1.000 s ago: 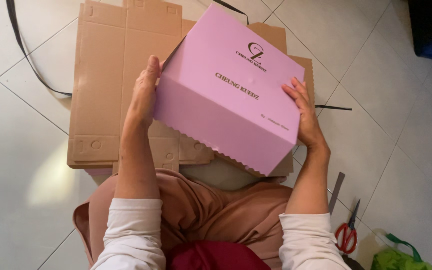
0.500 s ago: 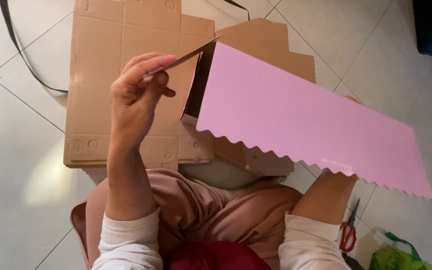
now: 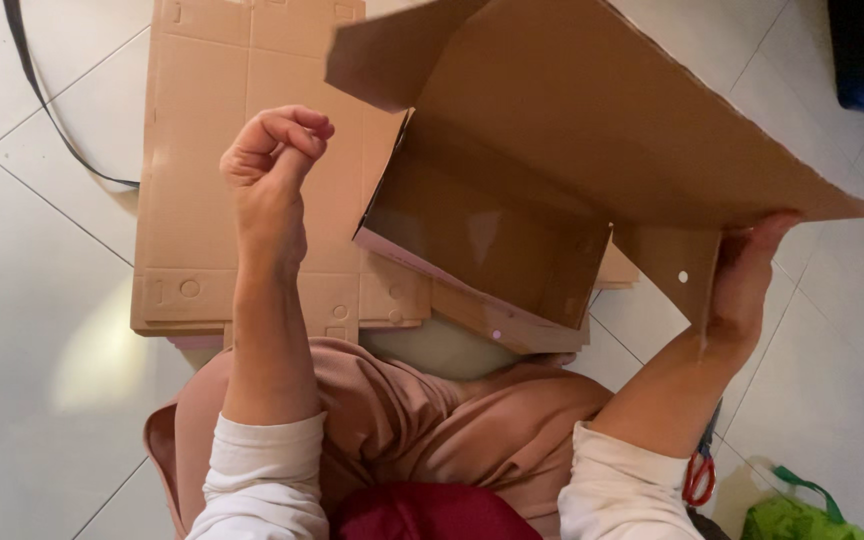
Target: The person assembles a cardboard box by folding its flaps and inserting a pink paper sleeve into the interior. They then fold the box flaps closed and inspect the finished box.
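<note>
Currently, item one: your right hand (image 3: 742, 285) grips the side flap of the half-folded box (image 3: 512, 210) held above your lap, your left hand (image 3: 272, 165) hovers loosely curled and empty over flat cardboard (image 3: 222, 150); next, tucking flaps needs both hands.

Half-folded cardboard box (image 3: 552, 170) — brown inside up, tilted

box (image 3: 592, 130): matt brown cardboard | floor (image 3: 32, 330): glossy smooth tile | trousers (image 3: 402, 420): soft cloth
</note>
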{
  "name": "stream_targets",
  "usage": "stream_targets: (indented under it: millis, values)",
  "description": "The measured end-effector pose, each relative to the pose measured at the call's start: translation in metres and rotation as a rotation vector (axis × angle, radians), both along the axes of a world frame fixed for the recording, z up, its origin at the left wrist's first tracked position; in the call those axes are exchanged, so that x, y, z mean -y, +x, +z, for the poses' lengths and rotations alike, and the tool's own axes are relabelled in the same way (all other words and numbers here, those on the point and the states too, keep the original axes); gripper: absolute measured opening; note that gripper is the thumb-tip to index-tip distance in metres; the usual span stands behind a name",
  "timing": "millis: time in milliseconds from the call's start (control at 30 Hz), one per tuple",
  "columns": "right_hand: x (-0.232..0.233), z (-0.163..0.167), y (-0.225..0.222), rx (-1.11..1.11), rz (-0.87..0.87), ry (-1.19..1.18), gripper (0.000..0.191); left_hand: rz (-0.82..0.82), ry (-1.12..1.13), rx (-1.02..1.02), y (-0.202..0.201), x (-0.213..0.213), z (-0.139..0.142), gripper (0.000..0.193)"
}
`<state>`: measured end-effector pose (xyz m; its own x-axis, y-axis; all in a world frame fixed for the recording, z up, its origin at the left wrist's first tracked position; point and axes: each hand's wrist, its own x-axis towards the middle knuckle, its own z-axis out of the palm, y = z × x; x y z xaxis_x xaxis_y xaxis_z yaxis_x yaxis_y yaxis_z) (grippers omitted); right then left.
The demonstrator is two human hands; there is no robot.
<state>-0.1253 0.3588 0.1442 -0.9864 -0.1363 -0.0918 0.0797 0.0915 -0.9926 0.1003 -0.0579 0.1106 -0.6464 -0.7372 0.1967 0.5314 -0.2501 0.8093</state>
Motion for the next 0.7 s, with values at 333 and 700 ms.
stream_targets:
  millis: [333, 700]
  values:
    - [-0.016, -0.016, -0.014, 0.126, -0.04, 0.031, 0.072, 0.064, -0.479, 0.049, 0.005, -0.017, 0.03, 0.043]
    - [-0.013, -0.024, -0.015, 0.075, -0.037, -0.026, 0.063, -0.097, -1.016, 0.413, 0.015, -0.008, 0.029, 0.048]
